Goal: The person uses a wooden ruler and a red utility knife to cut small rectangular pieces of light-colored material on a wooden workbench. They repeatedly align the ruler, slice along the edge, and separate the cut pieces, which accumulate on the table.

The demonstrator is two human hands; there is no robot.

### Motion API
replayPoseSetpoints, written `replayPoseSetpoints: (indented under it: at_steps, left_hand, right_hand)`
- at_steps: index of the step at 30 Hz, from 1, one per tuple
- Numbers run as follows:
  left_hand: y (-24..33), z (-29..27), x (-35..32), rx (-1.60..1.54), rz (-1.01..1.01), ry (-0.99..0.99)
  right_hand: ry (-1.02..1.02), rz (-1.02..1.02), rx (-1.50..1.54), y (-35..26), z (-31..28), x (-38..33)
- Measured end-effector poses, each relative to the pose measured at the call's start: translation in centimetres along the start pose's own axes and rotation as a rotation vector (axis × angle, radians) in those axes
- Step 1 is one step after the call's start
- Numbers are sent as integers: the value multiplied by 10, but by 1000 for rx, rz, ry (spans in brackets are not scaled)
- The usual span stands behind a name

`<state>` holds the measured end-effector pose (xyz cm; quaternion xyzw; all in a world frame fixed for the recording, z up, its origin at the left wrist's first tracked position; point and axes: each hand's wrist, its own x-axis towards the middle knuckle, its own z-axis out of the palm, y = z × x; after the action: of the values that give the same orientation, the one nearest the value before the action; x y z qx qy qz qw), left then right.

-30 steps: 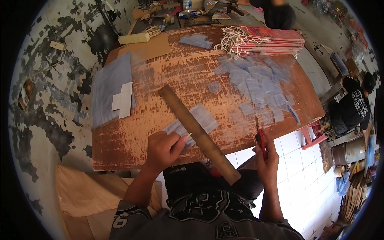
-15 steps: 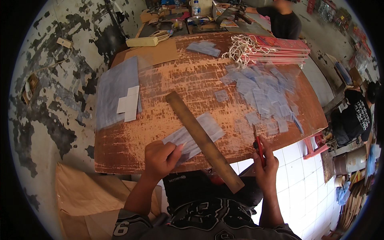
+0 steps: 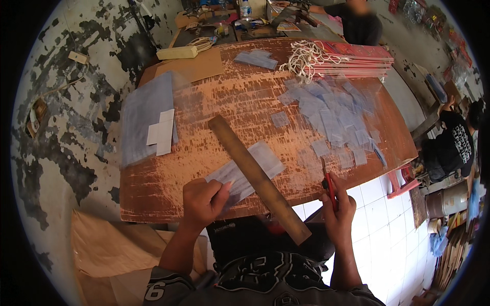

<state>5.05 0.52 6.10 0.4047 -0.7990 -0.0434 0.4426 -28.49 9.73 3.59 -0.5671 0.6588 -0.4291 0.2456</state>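
My left hand [image 3: 203,201] presses on a strip of clear plastic film [image 3: 248,171] at the near edge of a worn orange-brown table [image 3: 229,107]. A long wooden ruler [image 3: 258,177] lies diagonally over the film and sticks out past the table's edge. My right hand [image 3: 338,209] grips a red-handled cutter [image 3: 327,182], its tip at the table's near right edge. Several small cut plastic squares [image 3: 334,117] are scattered on the right half of the table.
A stack of plastic sheets with white paper pieces [image 3: 148,120] lies at the table's left. Flat red bags with white cord handles [image 3: 347,57] sit at the far right. Cardboard [image 3: 196,66] lies at the back. Another person [image 3: 454,145] sits to the right, and one [image 3: 360,23] beyond the table.
My left hand has slid a little along the film near the ruler. The right hand with the cutter stays close to the table's edge. The view has shifted slightly.
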Motion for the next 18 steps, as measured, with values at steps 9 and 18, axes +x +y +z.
replayPoseSetpoints:
  at_steps: [9,18]
  left_hand:
    - [2,14,2,55,-107,-82]
    - [-3,22,19,27,-91,-253]
  right_hand:
    - [-8,81,62,8,0,0]
    - [33,112,107,14,4,1]
